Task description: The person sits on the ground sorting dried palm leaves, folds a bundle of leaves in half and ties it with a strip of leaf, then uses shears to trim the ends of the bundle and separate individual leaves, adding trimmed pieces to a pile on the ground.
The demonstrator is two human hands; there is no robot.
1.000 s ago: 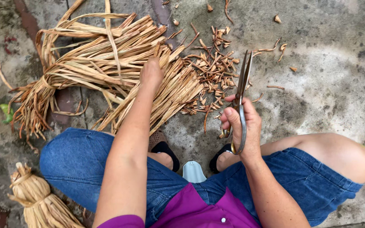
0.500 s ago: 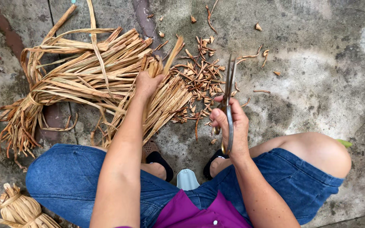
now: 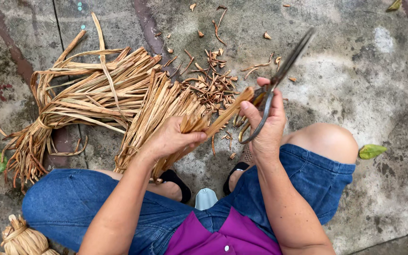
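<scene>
My left hand [image 3: 172, 137] grips a small bunch of dried straw strips [image 3: 213, 118], lifted off the big heap of dried leaf strips [image 3: 100, 99] on the concrete floor. Its tips point up and right, towards the scissors. My right hand [image 3: 264, 123] holds large metal scissors [image 3: 279, 75], fingers through the loops, blades pointing up and to the right. The scissor handles almost touch the end of the held bunch. A scatter of cut straw bits [image 3: 213, 85] lies just beyond both hands.
I squat in blue jeans [image 3: 72, 203] and a purple top, black sandals [image 3: 173, 179] under me. A tied straw bundle [image 3: 22, 238] sits at the lower left. A green leaf [image 3: 371, 151] lies right of my knee.
My left hand has picked a small bunch out of the heap and pulled it towards me. My right hand has tilted the scissors and brought them close to the bunch.
</scene>
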